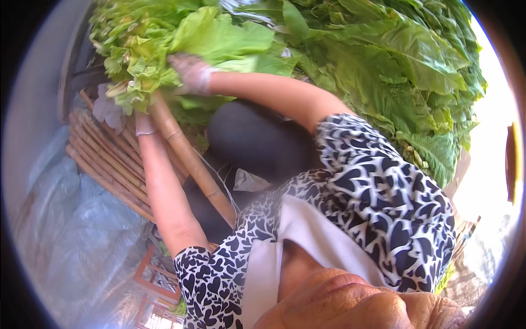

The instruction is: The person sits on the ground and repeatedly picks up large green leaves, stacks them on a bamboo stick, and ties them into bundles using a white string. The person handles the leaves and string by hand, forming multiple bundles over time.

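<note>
My right hand (191, 74), in a thin pale glove and blurred, is against a bunch of light green leaves (139, 53) at the upper left. My left hand (144, 123) is mostly hidden beneath the same bunch; only its wrist and glove cuff show, so its grip cannot be told. A bamboo pole (176, 135) slants from under the leaves down to my torso, between my forearms. Thin pale string (224, 179) runs beside the pole. The leaves are broad, probably tobacco, with their cut stem ends toward the left.
A large heap of broad green leaves (382, 70) fills the upper right. Several bamboo poles (107, 152) lie bundled left of my left forearm. Clear plastic sheeting (94, 222) spreads below them, near a reddish frame (150, 269). My dark-clad knee (254, 135) is between my arms.
</note>
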The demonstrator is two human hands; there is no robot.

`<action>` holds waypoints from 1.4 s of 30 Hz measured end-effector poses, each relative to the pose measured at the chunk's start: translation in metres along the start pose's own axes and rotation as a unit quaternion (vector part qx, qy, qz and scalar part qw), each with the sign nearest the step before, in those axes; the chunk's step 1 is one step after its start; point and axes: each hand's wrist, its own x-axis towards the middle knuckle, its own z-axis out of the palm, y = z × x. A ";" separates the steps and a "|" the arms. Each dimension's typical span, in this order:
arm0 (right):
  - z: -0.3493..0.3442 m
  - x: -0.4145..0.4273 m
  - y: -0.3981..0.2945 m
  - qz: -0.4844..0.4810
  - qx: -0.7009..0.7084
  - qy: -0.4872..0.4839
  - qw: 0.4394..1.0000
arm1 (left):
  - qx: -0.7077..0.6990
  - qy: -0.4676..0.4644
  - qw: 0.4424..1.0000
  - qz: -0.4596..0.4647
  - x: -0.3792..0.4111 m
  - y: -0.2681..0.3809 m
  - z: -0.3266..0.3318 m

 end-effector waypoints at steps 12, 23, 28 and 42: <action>-0.086 -0.122 0.169 0.237 -0.041 -0.032 0.970 | -0.120 0.073 0.988 -0.059 -0.109 0.034 0.006; -0.145 -0.255 0.281 0.286 -0.459 -0.199 0.817 | 0.216 0.238 0.939 0.124 -0.163 0.063 0.132; -0.215 -0.236 0.244 0.330 -0.420 -0.141 0.834 | 0.164 0.226 0.952 0.124 -0.161 0.059 0.129; -0.178 -0.095 0.044 0.245 0.586 -0.142 0.759 | 0.199 -0.002 0.973 0.114 -0.131 0.050 0.099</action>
